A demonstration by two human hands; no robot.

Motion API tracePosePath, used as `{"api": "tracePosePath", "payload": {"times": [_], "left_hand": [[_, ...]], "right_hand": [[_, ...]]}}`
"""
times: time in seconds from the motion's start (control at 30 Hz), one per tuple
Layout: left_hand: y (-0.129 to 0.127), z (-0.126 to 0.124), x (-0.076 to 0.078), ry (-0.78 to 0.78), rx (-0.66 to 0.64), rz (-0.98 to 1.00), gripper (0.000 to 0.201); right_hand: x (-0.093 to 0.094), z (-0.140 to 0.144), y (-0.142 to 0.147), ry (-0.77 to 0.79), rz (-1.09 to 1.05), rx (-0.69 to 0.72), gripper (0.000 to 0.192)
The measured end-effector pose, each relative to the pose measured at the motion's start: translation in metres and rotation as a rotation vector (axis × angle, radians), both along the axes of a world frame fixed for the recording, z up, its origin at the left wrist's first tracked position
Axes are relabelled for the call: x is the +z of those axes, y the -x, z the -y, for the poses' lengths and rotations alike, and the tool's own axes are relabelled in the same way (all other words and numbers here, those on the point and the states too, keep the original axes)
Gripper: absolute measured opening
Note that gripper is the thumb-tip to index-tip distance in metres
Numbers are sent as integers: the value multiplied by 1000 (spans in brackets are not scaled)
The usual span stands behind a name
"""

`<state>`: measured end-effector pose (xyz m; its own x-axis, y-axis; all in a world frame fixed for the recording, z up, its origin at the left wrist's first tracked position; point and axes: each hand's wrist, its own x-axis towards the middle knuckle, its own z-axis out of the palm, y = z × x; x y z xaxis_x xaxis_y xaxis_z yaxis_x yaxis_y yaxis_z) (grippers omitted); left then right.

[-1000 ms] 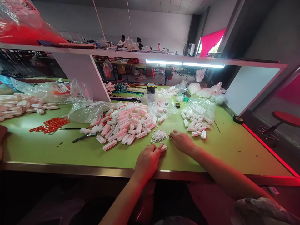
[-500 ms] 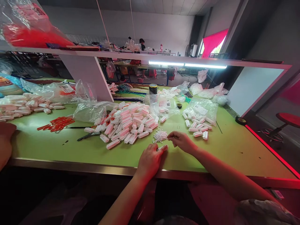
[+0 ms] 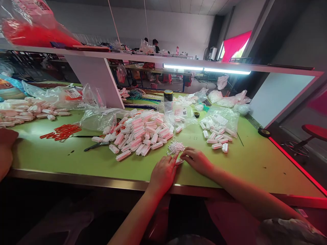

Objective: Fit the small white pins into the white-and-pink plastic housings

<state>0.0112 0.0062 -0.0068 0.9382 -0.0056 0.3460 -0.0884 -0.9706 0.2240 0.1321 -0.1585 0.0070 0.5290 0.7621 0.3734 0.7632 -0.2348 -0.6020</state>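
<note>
My left hand [image 3: 163, 170] rests near the front edge of the green table, its fingers closed on a white plastic connector housing [image 3: 179, 162]. Over the right end of that housing my right hand [image 3: 197, 159] is bent, thumb and fingertips drawn together; whatever lies between them is too small to make out. Just beyond both hands lies a little heap of tiny white pieces [image 3: 176, 147]. A large pile of similar white housings [image 3: 143, 132] spreads to the left, and a smaller group [image 3: 217, 137] lies to the right, partly in a clear bag.
Orange strips [image 3: 62, 132] and a dark-handled tool [image 3: 93, 147] lie left of the pile. Another person's hand [image 3: 7, 149] is at the left edge. A shelf with a lit tube [image 3: 204, 69] crosses above. A black tape roll [image 3: 264, 132] sits at the right edge.
My right hand has come from the heap of tiny pieces down to the housing. The left index finger now points further forward, and more of the housing shows.
</note>
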Motion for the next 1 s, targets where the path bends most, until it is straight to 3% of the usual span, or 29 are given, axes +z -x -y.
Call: {"api": "tracePosePath", "payload": {"times": [0.33, 0.47, 0.57, 0.67, 0.87, 0.93, 1.0], "left_hand": [[-1, 0, 0, 0, -5, -14, 45], [-1, 0, 0, 4, -15, 7, 44], [0, 0, 0, 6, -16, 7, 43], [0, 1, 3, 7, -24, -2, 44], [0, 1, 6, -10, -44, -5, 36], [0, 1, 5, -9, -45, 11, 34], [0, 0, 3, 1, -44, 27, 33]], "right_hand": [[11, 11, 13, 246, 439, 73, 22], [6, 11, 1, 96, 226, 72, 20], [-2, 9, -23, -1, 79, -106, 15], [-7, 7, -44, 103, 112, -250, 11], [-3, -2, -44, 352, 173, -280, 15], [-2, -3, -41, 365, 172, -288, 16], [0, -2, -38, 277, 134, -279, 13]]}}
